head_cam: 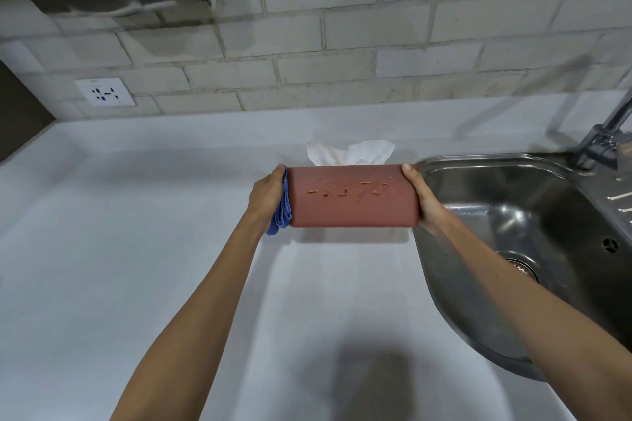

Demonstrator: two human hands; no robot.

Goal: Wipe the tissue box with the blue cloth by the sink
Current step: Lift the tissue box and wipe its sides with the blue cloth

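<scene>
surface: pale countertop [143,249] | set into it, right: steel sink [513,202] | faucet [605,137] at sink's rear

There was one red tissue box [355,196] with one white tissue [352,153] sticking out. There was one blue cloth [282,212]. Two hands showed, one left hand [266,195] and one right hand [425,202]. There was one sink [485,174], one tap [605,133] and one wall socket [105,92].

Tissue box [355,196], reddish, held between both hands above the pale worktop [136,249]. Left hand [268,193] presses folded blue cloth [282,212] against box's left end; right hand [422,198] grips right end. Crumbs and smears on facing side (white tissue pokes out behind). Steel sink [513,215] right.
</scene>
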